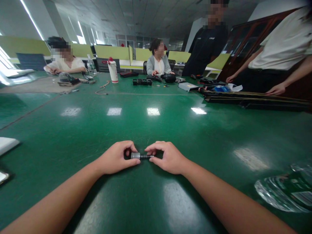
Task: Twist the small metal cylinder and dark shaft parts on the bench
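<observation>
Left hand: the left hand (116, 159) rests on the green table (156, 130), fingers curled and pinched around the black end of a small tool (138, 156).
Right hand: the right hand (168, 158) rests on the table just beside the left one, its thumb and forefinger pressed together on the thin dark tip of the small tool.
Small tool: it lies level between the two hands, close to the near edge of the table; it has a black part at the left, a short silver collar in the middle and a slim dark shaft pointing right. What kind of tool it is cannot be told.
Forearms: both bare forearms lie on the table, coming in from the bottom corners.
Near right: a crumpled clear plastic bag (285, 191) lies on the table, well apart from the hands.
Near left: a white flat item (7, 144) shows at the table's edge.
Far side of table: a white bottle with a red cap (113, 70) stands upright; a black block of parts (142, 82) lies near the middle.
Other people: two people sit at the far side; two more stand at the right, one with a hand (275, 89) on a long black case (255, 100).
</observation>
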Tool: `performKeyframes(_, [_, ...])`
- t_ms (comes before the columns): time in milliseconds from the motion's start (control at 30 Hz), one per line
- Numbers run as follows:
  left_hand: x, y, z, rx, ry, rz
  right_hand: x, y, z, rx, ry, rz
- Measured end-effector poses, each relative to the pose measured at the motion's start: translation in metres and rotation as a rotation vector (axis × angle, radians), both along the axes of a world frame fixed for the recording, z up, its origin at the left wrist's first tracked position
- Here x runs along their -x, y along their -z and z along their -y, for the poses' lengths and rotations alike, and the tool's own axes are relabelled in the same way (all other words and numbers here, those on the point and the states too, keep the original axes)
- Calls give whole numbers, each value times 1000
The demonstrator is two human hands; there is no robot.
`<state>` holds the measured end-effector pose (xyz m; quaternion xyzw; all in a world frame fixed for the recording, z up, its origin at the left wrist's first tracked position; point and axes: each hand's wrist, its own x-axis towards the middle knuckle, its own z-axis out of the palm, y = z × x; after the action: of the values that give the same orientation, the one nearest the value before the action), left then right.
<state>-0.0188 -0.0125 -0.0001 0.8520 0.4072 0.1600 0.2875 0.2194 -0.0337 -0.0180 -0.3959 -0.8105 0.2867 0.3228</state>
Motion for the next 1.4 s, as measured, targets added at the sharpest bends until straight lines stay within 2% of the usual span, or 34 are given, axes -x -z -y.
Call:
performKeyframes(167, [0,-1,0,2,-3,-3,3,-1,1,6,-23,-23])
performKeyframes(533, [-2,-2,1,11,-13,-15,3,3,1,-84,-24,84])
performKeyframes(1400, [-1,0,1,18,-40,0,8,3,0,-116,-24,184])
